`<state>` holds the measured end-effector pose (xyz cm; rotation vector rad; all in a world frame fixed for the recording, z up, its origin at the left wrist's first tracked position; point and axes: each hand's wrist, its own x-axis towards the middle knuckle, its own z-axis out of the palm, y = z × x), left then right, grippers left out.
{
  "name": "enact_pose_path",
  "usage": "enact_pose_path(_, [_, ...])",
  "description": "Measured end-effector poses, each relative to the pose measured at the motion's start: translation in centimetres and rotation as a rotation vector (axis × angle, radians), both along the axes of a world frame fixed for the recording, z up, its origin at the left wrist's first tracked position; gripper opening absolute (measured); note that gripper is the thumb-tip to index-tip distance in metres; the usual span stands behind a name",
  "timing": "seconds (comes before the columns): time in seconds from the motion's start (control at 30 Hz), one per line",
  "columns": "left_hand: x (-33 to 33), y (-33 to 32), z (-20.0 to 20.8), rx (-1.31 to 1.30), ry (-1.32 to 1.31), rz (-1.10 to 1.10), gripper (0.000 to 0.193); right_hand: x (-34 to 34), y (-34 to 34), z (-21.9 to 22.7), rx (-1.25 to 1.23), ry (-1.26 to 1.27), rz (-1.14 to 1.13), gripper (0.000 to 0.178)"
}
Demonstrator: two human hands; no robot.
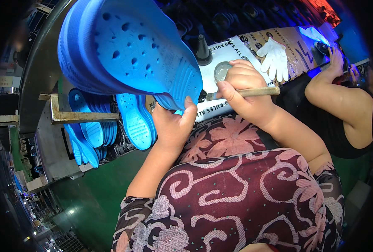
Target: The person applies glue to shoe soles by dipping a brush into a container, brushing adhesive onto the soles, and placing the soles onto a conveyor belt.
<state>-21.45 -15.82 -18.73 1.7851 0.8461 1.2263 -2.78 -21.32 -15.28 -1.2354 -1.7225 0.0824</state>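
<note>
Blue clog held up in one hand, brush gripped in the other

At the far left a stack of blue shoe soles (89, 130) stands on edge behind a rusty metal bracket (75, 115), with one more sole (136, 119) leaning just beside them. Above, the blue clog (127, 46) fills the upper left of the view, tilted with its perforated inner face turned toward the camera. The left hand (173, 124) grips it at the heel end, thumb pressed up against the rim and fingers curled behind, so the shoe is lifted clear of the bench. Further right, the right hand (243, 90) is closed in a fist around a wooden-handled brush (253, 92) that lies roughly level, its handle poking out to the right of the knuckles; the working end points toward the clog's heel. Just behind that fist sits a round glass jar (222, 70) and a dark cone-shaped nozzle (202, 50) on a printed paper sheet (220, 52). Farther right a white work glove (274, 59) lies on cardboard, and at the right edge another person's arm (342, 98) reaches toward a blue-lit spot
</note>
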Motion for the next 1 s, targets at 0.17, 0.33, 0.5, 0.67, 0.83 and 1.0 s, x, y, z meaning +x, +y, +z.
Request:
enact_pose_path(0.17, [0.0,-0.2,0.1,0.003,0.023,0.031,0.029,0.0,0.2,0.5,-0.005,0.065,0.019,0.027])
enact_pose_path(0.33, [-0.1,0.1,-0.1,0.041,0.03,0.007,0.025,-0.3,0.5,0.1,0.043,-0.007,0.004,0.023])
enact_pose_path(0.5, [-0.2,-0.3,-0.2,0.0,0.021,0.013,0.021,0.4,-0.1,0.6,0.035,-0.072,-0.037,0.02])
enact_pose_path(0.67, [0.4,-0.5,-0.3,0.038,-0.029,0.008,0.021,-0.3,-0.5,0.2,-0.002,-0.037,0.045,0.022])
enact_pose_path(0.83, [0.2,-0.5,-0.4,0.068,-0.014,0.027,0.02,0.8,-0.9,0.0,-0.005,0.009,0.034,0.021])
enact_pose_path(1.0, [0.3,-0.7,-0.2,0.006,-0.027,0.016,0.018,-0.1,-0.7,-0.2,0.021,0.079,0.065,0.022])
